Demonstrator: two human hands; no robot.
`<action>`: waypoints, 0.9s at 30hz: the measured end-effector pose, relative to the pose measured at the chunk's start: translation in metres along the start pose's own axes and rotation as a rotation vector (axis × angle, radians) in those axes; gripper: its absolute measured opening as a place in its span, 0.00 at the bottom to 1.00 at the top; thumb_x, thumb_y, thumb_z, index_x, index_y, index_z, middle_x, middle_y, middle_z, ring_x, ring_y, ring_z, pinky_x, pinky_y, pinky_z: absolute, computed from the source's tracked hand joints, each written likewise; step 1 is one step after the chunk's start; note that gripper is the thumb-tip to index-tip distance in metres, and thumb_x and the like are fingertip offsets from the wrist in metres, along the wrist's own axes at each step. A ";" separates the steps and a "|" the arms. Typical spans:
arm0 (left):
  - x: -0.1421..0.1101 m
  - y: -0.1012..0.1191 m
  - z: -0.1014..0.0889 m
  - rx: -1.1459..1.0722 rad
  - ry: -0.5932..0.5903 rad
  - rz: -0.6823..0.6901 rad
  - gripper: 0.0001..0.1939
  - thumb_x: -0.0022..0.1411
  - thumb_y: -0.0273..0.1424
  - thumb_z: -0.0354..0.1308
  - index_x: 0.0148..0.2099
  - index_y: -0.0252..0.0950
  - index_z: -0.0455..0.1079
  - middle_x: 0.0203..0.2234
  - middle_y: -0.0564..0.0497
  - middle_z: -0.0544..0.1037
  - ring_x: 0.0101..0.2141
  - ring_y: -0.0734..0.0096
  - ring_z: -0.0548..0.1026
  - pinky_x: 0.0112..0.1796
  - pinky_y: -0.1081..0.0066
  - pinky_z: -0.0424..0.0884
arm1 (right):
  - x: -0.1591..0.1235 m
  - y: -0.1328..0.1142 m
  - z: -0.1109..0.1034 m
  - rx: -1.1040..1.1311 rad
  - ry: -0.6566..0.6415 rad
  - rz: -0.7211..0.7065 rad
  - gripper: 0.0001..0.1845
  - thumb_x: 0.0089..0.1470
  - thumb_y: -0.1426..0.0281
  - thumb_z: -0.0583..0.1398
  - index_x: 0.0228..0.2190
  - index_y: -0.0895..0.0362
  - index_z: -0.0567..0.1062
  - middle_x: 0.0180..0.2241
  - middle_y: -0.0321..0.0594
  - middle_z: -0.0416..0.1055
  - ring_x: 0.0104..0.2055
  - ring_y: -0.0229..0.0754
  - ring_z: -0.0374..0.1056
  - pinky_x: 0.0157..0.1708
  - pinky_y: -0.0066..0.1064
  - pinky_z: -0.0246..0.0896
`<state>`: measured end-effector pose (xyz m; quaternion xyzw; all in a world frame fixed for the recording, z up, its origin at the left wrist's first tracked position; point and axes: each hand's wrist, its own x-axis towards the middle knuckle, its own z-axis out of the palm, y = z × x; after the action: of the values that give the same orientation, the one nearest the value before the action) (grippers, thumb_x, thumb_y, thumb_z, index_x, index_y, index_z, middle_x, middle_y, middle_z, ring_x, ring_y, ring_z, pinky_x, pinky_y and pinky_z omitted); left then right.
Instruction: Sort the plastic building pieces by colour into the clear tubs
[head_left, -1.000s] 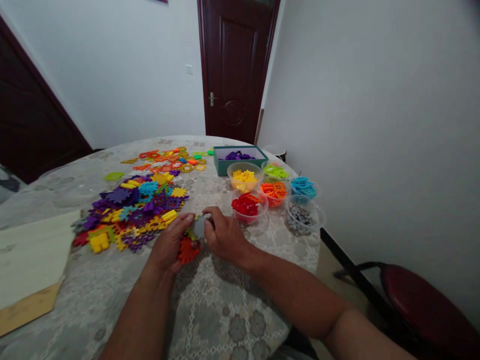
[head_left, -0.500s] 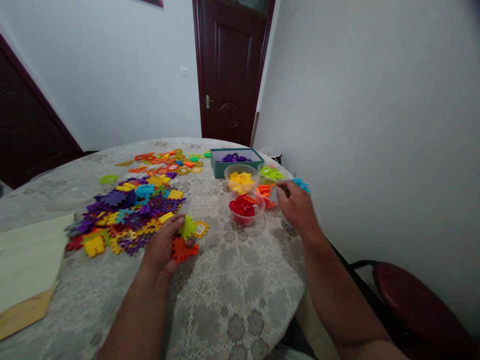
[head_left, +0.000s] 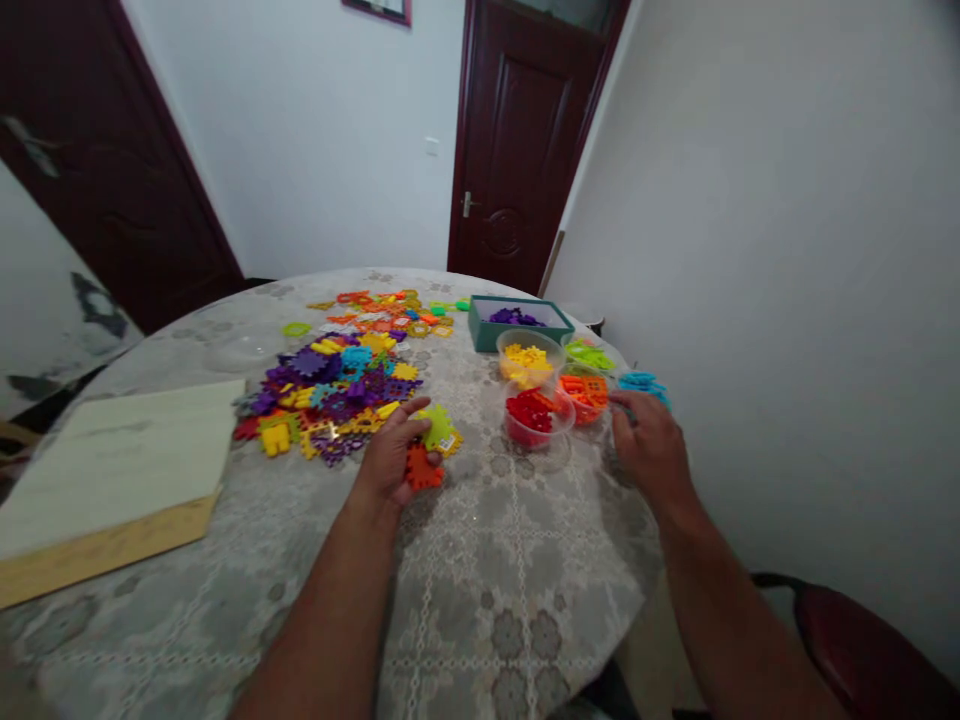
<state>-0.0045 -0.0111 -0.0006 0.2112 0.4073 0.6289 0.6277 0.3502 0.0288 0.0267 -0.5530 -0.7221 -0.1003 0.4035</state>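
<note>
My left hand [head_left: 396, 450] is closed around several flat plastic gear-edged building pieces. A lime green piece [head_left: 436, 428] and an orange piece [head_left: 424, 468] stick out of it, with a yellow piece carrying a white label beneath the green one. My right hand [head_left: 651, 440] is at the right side of a clear bowl of orange pieces [head_left: 581, 400], fingers pressed together. Whatever lies between those fingertips cannot be made out. In front of that bowl stands a bowl of red pieces [head_left: 532, 415]; blue pieces [head_left: 643, 385] lie just behind my right hand.
A mixed pile of pieces [head_left: 337, 385] covers the table's left-middle, with more scattered pieces [head_left: 390, 315] behind. Bowls of yellow [head_left: 526, 362] and lime green pieces [head_left: 589, 352] stand near a green box [head_left: 484, 335] holding purple pieces. A board [head_left: 127, 460] lies at left.
The view has swung left, so the table things sit further right in the picture. My right hand has drawn back slightly from the orange bowl. My left hand still holds its pieces.
</note>
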 end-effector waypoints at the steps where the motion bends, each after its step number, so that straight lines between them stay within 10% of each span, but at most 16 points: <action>1: 0.000 0.000 0.000 -0.011 0.006 0.010 0.27 0.52 0.26 0.66 0.55 0.39 0.69 0.30 0.55 0.73 0.17 0.77 0.71 0.17 0.76 0.68 | -0.001 -0.023 0.007 0.116 -0.066 -0.020 0.14 0.65 0.67 0.57 0.45 0.56 0.80 0.47 0.50 0.80 0.49 0.53 0.75 0.54 0.47 0.68; 6: 0.000 -0.003 0.000 -0.040 0.000 -0.003 0.28 0.50 0.28 0.67 0.55 0.39 0.69 0.31 0.54 0.75 0.19 0.77 0.71 0.17 0.78 0.66 | -0.012 -0.133 0.049 0.476 -0.371 -0.016 0.14 0.66 0.65 0.59 0.49 0.55 0.79 0.45 0.46 0.80 0.41 0.46 0.76 0.45 0.38 0.71; 10: 0.004 -0.007 0.000 -0.066 -0.017 0.014 0.28 0.49 0.27 0.68 0.54 0.39 0.69 0.31 0.52 0.76 0.20 0.75 0.72 0.18 0.77 0.67 | -0.011 -0.173 0.084 0.558 -0.451 0.079 0.18 0.63 0.65 0.61 0.53 0.55 0.77 0.38 0.41 0.80 0.37 0.43 0.75 0.41 0.35 0.69; 18: 0.015 -0.011 0.000 -0.235 0.123 0.008 0.15 0.59 0.29 0.62 0.49 0.38 0.70 0.34 0.50 0.76 0.23 0.74 0.74 0.17 0.78 0.65 | -0.030 -0.168 0.124 1.021 -0.338 0.401 0.19 0.61 0.59 0.61 0.50 0.55 0.76 0.33 0.35 0.73 0.28 0.38 0.67 0.27 0.31 0.65; 27: 0.016 -0.010 -0.001 -0.381 0.189 -0.036 0.12 0.60 0.23 0.60 0.47 0.37 0.69 0.39 0.49 0.79 0.22 0.79 0.73 0.17 0.80 0.64 | -0.052 -0.150 0.139 0.953 -0.164 0.349 0.11 0.62 0.62 0.60 0.45 0.52 0.70 0.30 0.32 0.69 0.29 0.39 0.66 0.31 0.32 0.64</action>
<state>-0.0011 0.0026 -0.0126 0.0216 0.3420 0.7001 0.6265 0.1558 0.0178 -0.0550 -0.4262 -0.6138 0.3523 0.5635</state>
